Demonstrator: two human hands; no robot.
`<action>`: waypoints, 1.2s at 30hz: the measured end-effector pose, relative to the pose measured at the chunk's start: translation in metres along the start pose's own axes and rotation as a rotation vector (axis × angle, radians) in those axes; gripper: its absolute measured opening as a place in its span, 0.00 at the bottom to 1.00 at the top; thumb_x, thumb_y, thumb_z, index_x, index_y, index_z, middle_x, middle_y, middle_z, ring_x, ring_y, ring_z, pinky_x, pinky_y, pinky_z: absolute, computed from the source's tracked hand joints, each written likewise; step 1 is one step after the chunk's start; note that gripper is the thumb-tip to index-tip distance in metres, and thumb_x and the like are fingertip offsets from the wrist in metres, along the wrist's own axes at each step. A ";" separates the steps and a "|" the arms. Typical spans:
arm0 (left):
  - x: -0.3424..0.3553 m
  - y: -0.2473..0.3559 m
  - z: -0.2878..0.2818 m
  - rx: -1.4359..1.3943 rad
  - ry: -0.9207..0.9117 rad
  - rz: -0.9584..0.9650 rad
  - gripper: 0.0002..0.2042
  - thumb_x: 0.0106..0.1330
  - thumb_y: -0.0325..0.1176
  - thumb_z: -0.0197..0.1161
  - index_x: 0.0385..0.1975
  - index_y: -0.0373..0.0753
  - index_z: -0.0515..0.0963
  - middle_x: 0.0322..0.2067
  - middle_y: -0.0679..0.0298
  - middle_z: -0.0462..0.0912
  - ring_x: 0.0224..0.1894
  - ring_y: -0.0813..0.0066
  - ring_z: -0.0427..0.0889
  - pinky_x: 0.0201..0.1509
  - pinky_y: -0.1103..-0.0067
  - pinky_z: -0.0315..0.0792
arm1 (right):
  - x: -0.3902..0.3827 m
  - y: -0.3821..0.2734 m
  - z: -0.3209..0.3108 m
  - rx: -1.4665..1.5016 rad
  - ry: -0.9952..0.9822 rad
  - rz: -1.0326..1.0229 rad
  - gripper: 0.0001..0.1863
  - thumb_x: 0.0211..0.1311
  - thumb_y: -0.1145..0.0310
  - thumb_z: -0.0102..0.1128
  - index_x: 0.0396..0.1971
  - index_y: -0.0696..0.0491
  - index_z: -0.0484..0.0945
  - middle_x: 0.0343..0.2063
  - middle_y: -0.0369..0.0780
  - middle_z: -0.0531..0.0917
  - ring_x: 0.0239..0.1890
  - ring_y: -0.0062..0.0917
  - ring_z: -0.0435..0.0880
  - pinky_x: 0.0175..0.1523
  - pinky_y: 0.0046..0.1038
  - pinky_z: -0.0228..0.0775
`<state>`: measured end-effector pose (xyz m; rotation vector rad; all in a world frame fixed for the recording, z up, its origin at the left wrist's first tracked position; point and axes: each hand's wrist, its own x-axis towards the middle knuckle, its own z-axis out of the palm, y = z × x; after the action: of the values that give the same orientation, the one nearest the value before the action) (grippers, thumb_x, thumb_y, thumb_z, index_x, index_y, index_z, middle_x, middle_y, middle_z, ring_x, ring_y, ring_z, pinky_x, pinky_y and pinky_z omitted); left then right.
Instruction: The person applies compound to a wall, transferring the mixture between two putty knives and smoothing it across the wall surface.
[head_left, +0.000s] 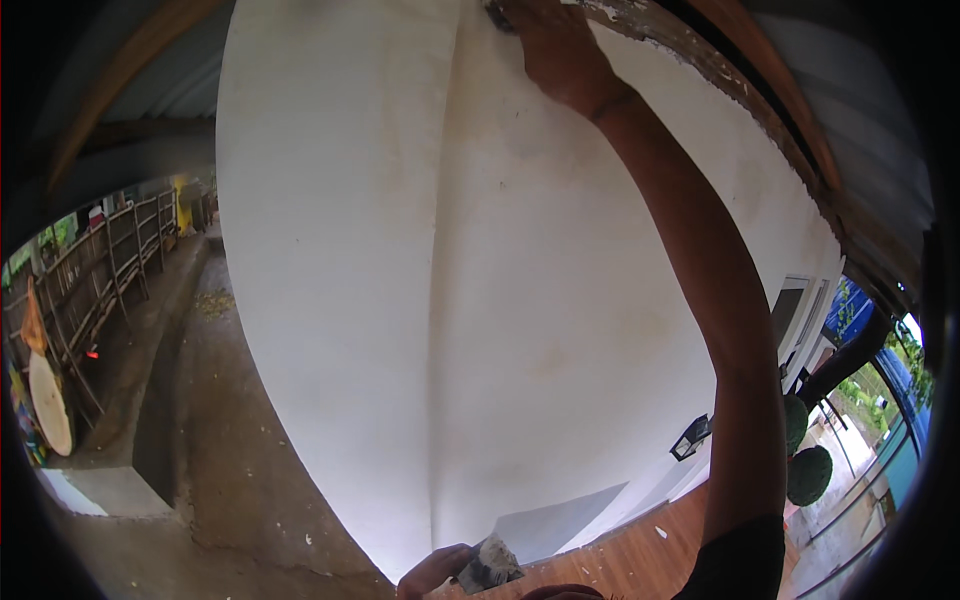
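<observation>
Top centre of the frame: the right hand, fingers closed on a dark scraping tool, presses it against the top of the white wall just below a worn wooden beam. Bottom centre: the left hand pinches a putty-smeared flat blade. Lower left, a concrete floor; far left, a wooden fence.

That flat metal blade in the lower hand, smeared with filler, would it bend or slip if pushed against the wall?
The flat blade looks thin, so it probably flexes a little. The left hand pinches it at one edge; its smeared grey coating may make it slippery.
</observation>
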<state>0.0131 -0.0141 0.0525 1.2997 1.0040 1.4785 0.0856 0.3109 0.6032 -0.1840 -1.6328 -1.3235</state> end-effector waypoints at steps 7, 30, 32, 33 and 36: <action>0.000 -0.007 0.004 -0.399 0.155 -0.361 0.17 0.73 0.35 0.55 0.58 0.35 0.71 0.51 0.61 0.77 0.55 0.72 0.75 0.61 0.74 0.69 | -0.094 -0.076 -0.040 0.113 -0.158 -0.175 0.24 0.56 0.77 0.53 0.56 0.57 0.71 0.54 0.43 0.75 0.56 0.35 0.73 0.65 0.40 0.61; 0.012 -0.125 -0.053 -0.385 -0.049 -0.446 0.15 0.76 0.43 0.50 0.49 0.38 0.75 0.41 0.65 0.80 0.45 0.75 0.79 0.49 0.73 0.73 | -0.077 0.023 -0.036 0.012 0.061 0.042 0.29 0.53 0.83 0.49 0.58 0.54 0.71 0.55 0.43 0.75 0.58 0.35 0.72 0.62 0.38 0.60; 0.020 -0.157 -0.064 -0.321 -0.037 -0.442 0.16 0.77 0.45 0.49 0.47 0.39 0.75 0.38 0.68 0.79 0.40 0.79 0.77 0.43 0.78 0.72 | -0.053 0.038 -0.029 -0.042 0.029 0.107 0.29 0.54 0.84 0.47 0.59 0.54 0.71 0.57 0.43 0.75 0.59 0.37 0.71 0.62 0.38 0.60; 0.022 -0.161 -0.068 -0.310 -0.064 -0.417 0.16 0.77 0.45 0.48 0.46 0.39 0.75 0.37 0.69 0.79 0.38 0.81 0.76 0.41 0.79 0.70 | -0.042 0.041 -0.027 -0.039 -0.064 0.191 0.29 0.57 0.82 0.44 0.62 0.57 0.67 0.60 0.47 0.71 0.64 0.39 0.66 0.68 0.40 0.54; 0.026 -0.138 -0.058 -0.305 -0.124 -0.371 0.16 0.77 0.45 0.48 0.44 0.39 0.75 0.35 0.71 0.78 0.34 0.82 0.74 0.36 0.82 0.68 | -0.059 0.039 -0.004 -0.115 -0.008 0.144 0.25 0.61 0.79 0.44 0.60 0.59 0.69 0.59 0.48 0.72 0.65 0.40 0.67 0.71 0.41 0.53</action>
<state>-0.0305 0.0474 -0.0794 0.9172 0.8459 1.1950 0.1425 0.3487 0.5838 -0.3697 -1.5213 -1.3073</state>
